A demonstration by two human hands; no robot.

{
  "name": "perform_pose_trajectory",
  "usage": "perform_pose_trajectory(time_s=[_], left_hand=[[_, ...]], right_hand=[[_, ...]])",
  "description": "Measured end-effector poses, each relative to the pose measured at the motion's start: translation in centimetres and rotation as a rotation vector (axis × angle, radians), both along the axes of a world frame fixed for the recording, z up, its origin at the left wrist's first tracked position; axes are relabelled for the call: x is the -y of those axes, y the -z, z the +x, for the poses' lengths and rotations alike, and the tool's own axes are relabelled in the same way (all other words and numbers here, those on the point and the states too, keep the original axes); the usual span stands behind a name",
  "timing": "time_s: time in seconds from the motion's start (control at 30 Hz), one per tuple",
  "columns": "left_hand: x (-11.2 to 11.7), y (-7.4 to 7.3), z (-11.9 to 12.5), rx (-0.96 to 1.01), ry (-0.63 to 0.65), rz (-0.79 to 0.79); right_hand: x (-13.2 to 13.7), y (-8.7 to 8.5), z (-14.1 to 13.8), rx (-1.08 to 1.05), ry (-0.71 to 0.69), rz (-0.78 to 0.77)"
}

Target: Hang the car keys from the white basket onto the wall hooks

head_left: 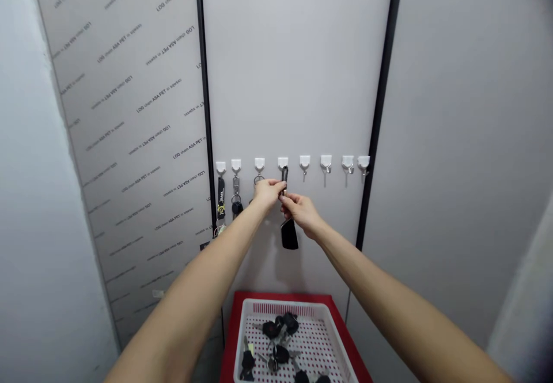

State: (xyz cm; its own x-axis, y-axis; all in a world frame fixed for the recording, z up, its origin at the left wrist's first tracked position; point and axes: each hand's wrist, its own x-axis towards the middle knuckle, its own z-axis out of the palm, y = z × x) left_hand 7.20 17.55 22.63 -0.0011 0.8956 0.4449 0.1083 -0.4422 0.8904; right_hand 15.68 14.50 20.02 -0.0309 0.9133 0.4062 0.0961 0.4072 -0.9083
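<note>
My left hand (268,192) is closed, its thumb and fingers pinching the dark strap (284,173) of a keychain at the fourth white hook (283,162) from the left. Just below, my right hand (301,213) is closed on the same keychain, near its metal fitting. A flat black key fob (289,235) dangles under my right fingers. The strap's loop overlaps the hook; whether it is seated on it I cannot tell. Behind my left hand, a key ring (258,179) hangs from the third hook (259,163), mostly hidden.
Further left hang a black lanyard keychain (221,196) and a key with a ring (237,205). Several bare hooks (326,161) continue rightward. Below, a white perforated basket (334,328) with several black-headed keys (280,353) rests on a red surface (230,342). Black strips (382,83) edge the wall panel.
</note>
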Motion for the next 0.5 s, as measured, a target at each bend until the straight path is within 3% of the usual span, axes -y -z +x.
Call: perform_pose_trajectory(time_s=[0.3,0.5], left_hand=[[-1.8,0.8,0.7,-0.192,-0.163,-0.064],[-0.5,2.6,0.3,-0.380,-0.220,-0.004]], right_hand=[[-1.5,0.8,0.5,0.057,0.035,-0.082],[-2.6,2.8,1.9,0.156,0.245,0.020]])
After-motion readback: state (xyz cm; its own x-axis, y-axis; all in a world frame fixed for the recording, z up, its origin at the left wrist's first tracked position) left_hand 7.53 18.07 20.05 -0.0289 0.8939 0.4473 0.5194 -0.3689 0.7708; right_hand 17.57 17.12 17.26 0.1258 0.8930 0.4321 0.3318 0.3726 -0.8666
